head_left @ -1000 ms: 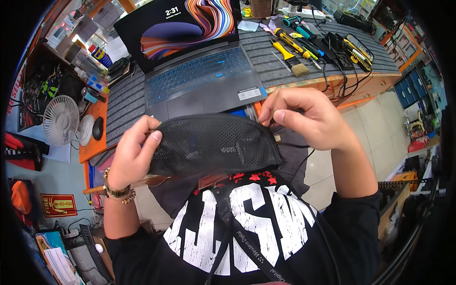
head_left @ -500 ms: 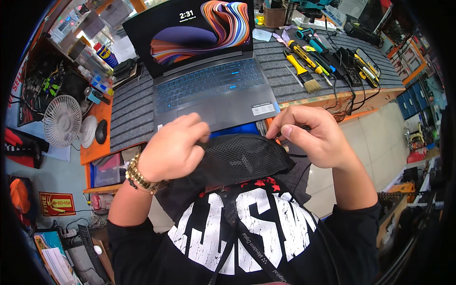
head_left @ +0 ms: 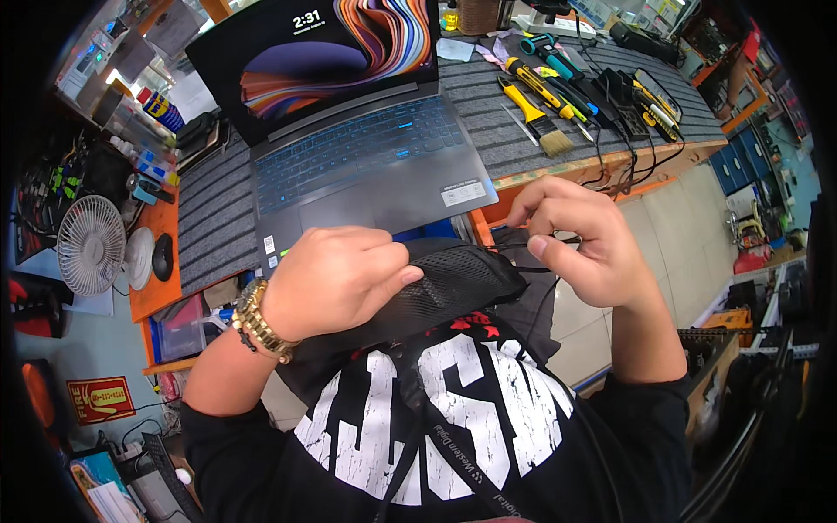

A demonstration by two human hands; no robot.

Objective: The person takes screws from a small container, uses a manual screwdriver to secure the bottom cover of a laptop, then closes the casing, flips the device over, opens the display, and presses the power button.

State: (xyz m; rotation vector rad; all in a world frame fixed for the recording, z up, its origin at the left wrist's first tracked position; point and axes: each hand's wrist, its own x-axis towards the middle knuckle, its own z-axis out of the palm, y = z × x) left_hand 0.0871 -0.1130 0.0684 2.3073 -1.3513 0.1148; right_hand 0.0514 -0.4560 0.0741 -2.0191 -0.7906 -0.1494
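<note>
A black mesh pouch (head_left: 449, 277) lies across my lap, just in front of the laptop's near edge. Over its left part is my left hand (head_left: 344, 275), fingers curled and thumb pressed in; what they hold, if anything, is hidden. At the pouch's right end my right hand (head_left: 580, 240) pinches a thin black cord (head_left: 528, 269) between thumb and fingers. The cord runs to the pouch's end. Beyond both hands stands the open laptop (head_left: 349, 196), its screen lit and its keys glowing blue.
On the grey striped mat lie a yellow brush (head_left: 532, 113), several screwdrivers and black cables that hang over the bench edge. A white fan (head_left: 91, 244) and a black mouse (head_left: 162, 254) are on the left. A spray can (head_left: 159, 112) stands behind them.
The view has shifted, so the laptop and bench sit further left. My left hand has moved right over the pouch and its fingers have curled closer. The right hand still pinches the cord.
</note>
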